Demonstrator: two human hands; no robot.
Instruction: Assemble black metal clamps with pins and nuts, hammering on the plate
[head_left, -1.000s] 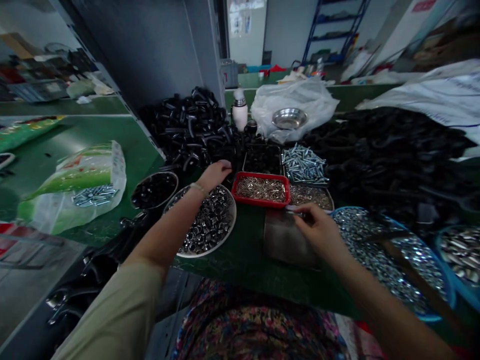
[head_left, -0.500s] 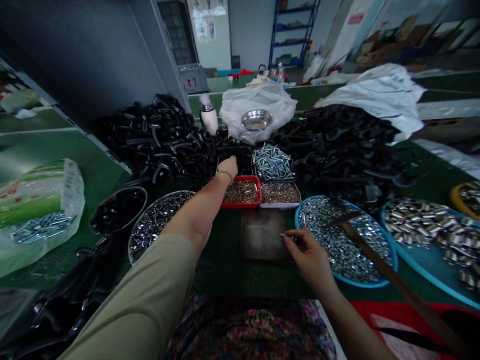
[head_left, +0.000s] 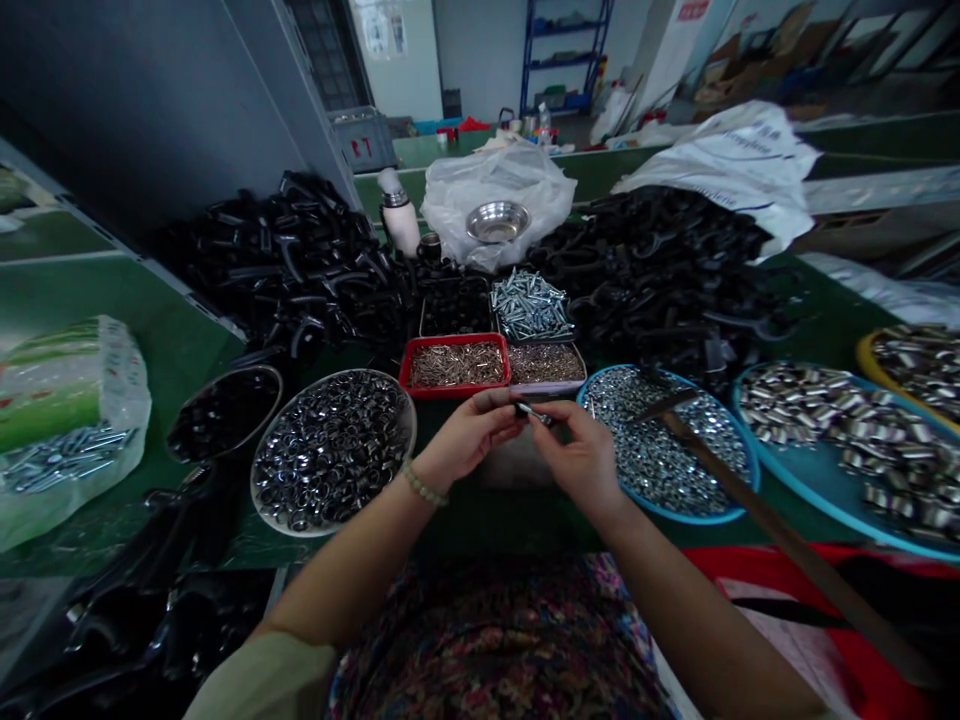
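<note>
Both hands meet above a flat metal plate [head_left: 514, 464], in front of the small trays. My left hand [head_left: 480, 432] pinches a small black part [head_left: 520, 408]. Fingertips of my right hand [head_left: 579, 448] are closed on a small silver metal piece [head_left: 541, 418], which touches the black part. Just beyond the hands are a red tray [head_left: 456, 364] of small brass-coloured pins and a pale tray [head_left: 547, 366] of tiny metal parts. Behind these, a tray holds silver screws [head_left: 531, 306] beside a tray of black parts [head_left: 457, 308].
A round tray of metal rings [head_left: 330, 450] stands left; a blue basin [head_left: 667, 450] with a hammer-like tool [head_left: 750, 500] lies right. Farther right is another blue basin [head_left: 832, 500]. Black handles [head_left: 300, 260] are heaped behind, near a bottle [head_left: 402, 225] and metal bowl [head_left: 498, 222].
My left hand has come back from the black parts' tray and met my right hand, now with a black part. My right hand has moved slightly left and up. The view has shifted.
</note>
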